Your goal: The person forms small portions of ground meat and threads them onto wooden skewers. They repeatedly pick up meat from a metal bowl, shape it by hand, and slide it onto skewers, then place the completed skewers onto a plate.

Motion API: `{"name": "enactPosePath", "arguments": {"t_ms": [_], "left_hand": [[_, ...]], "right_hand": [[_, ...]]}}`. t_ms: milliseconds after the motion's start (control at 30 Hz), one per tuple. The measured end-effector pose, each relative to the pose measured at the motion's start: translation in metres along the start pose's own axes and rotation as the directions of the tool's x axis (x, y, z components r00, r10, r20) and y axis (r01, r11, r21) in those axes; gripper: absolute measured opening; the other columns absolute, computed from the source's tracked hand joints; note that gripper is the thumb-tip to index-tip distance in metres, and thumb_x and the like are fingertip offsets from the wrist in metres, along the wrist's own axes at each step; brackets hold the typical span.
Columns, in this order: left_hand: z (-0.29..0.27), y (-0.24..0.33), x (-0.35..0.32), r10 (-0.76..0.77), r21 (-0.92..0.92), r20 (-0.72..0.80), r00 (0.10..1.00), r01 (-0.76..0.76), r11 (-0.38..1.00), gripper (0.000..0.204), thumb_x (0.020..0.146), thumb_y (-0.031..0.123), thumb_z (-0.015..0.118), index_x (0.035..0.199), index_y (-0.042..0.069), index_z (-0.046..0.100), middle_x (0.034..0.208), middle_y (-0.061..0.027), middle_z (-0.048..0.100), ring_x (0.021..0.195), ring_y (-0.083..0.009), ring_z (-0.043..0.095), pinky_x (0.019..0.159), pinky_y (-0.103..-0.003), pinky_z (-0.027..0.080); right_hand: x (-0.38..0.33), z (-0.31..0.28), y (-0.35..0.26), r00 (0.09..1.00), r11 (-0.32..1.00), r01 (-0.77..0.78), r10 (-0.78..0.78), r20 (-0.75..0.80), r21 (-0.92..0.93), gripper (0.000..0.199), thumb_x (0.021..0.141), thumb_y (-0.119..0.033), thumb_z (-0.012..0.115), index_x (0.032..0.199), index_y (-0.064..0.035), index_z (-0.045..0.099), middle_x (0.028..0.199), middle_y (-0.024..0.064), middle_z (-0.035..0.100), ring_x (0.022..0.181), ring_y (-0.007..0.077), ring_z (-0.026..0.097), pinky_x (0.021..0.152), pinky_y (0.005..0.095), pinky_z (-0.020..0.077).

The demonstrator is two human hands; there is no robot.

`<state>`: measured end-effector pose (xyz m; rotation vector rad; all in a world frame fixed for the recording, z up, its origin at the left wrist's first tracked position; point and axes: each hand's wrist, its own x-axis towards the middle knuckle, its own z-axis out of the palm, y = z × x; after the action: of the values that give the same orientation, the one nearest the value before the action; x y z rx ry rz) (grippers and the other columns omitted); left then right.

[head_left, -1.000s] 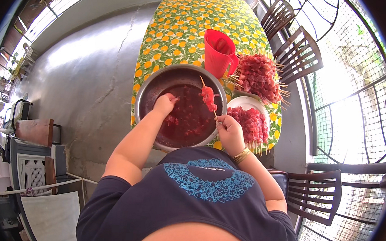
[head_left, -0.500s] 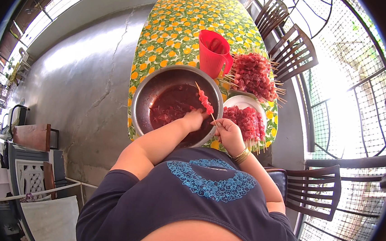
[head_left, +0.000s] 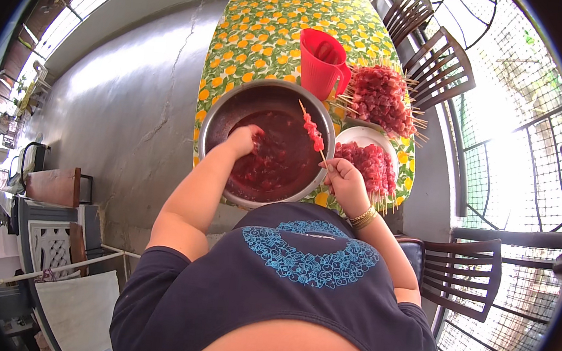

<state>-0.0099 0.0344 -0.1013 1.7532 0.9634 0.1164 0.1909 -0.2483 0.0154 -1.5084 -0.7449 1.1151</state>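
Dark red marinade with pieces of raw meat (head_left: 268,164) lies in a wide metal bowl (head_left: 214,121). Into it dips my left hand (head_left: 244,138), its fingers sunk among the meat, so their grip is hidden. My right hand (head_left: 346,181) pinches the lower end of a bamboo skewer threaded with raw meat (head_left: 313,132). That skewer tilts up and left over the bowl's right rim. Just right of my right hand, a white plate (head_left: 363,134) bears many meat skewers (head_left: 372,168). Beyond it sits a taller stack of meat skewers (head_left: 382,101).
A red plastic pitcher (head_left: 319,73) with something reddish inside stands behind the bowl. The table has a yellow-and-green fruit-print cloth (head_left: 259,35). Dark slatted chairs (head_left: 441,66) line the right side, one more chair (head_left: 461,275) being close to my right elbow. A wire-mesh window wall rises behind them.
My left hand has moved left, away from the skewer, and down into the meat in the bowl. My right hand still holds the skewer. The whole view has shifted slightly.
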Motion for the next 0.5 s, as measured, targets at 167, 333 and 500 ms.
{"name": "enactPosePath", "arguments": {"t_ms": [167,333,500], "left_hand": [[-0.02,0.001,-0.015,-0.061,0.795,-0.157,0.986,0.163,0.585,0.058,0.078,0.01,0.074,0.132,0.007,0.053,0.131,-0.023,0.054,0.118,-0.0407,0.057,0.1,-0.042,0.049],[0.051,-0.001,-0.031,-0.349,0.606,-0.075,0.934,0.32,0.728,0.074,0.086,0.015,0.064,0.15,0.008,0.028,0.139,-0.0297,0.046,0.126,-0.0432,0.051,0.104,-0.046,0.045],[0.056,-0.001,-0.02,-0.061,0.522,0.29,0.955,-0.105,0.846,0.035,0.08,0.003,0.067,0.115,0.006,0.064,0.101,-0.0171,0.069,0.1,-0.0304,0.067,0.087,-0.04,0.052]], "right_hand": [[0.001,0.007,-0.001,0.999,1.0,0.024,-0.024,0.026,-0.018,0.019,0.103,-0.012,0.05,0.109,-0.0032,0.065,0.074,-0.0027,0.055,0.062,0.0041,0.048,0.058,0.0193,0.0418],[0.001,0.012,-0.003,0.998,0.999,0.029,-0.028,0.056,-0.026,0.017,0.102,-0.01,0.052,0.107,-0.0028,0.066,0.074,-0.0018,0.056,0.064,0.0047,0.05,0.058,0.0204,0.0432],[-0.001,0.013,-0.003,0.998,0.998,0.053,-0.052,0.039,-0.033,0.017,0.102,-0.01,0.052,0.107,-0.0027,0.066,0.075,-0.0015,0.057,0.063,0.005,0.05,0.058,0.0206,0.0431]]}}
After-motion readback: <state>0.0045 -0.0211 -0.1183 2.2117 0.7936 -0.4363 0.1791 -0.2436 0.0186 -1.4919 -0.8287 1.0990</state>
